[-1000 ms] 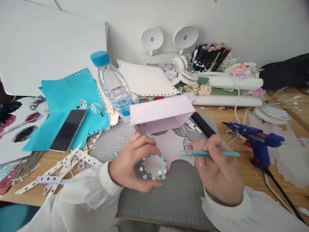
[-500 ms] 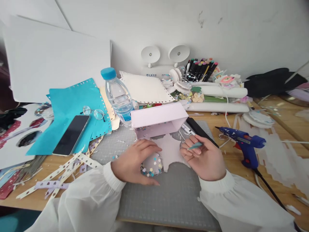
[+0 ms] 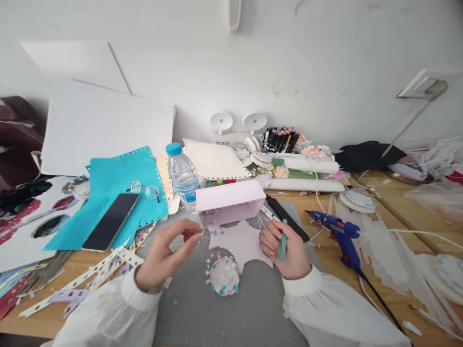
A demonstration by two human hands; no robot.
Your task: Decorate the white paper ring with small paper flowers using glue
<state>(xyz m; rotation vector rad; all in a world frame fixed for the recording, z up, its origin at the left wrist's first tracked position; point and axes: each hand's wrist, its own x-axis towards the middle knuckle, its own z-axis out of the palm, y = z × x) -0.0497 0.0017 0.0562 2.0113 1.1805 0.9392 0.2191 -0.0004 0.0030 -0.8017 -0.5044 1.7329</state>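
Note:
A round paper disc (image 3: 224,275) edged with small coloured stars and hearts lies flat on the grey cutting mat (image 3: 224,318), free of both hands. My left hand (image 3: 164,258) hovers just left of it, thumb and forefinger pinched together near the pink box (image 3: 231,200); what they pinch is too small to make out. My right hand (image 3: 285,250) is closed round teal tweezers (image 3: 282,241), held upright beside a pale pink paper cutout (image 3: 240,241) that lies under the box's open front.
A water bottle (image 3: 183,176), glasses (image 3: 144,189) and a phone (image 3: 110,220) sit on teal paper (image 3: 115,178) at the left. A blue glue gun (image 3: 340,236) with its cord lies at the right. Markers (image 3: 280,137) and paper scraps crowd the back by the wall.
My left hand let go of the decorated disc, which now lies on the mat, and lifted into a pinch. My right hand turned the tweezers upright. The view pulled back and tilted up.

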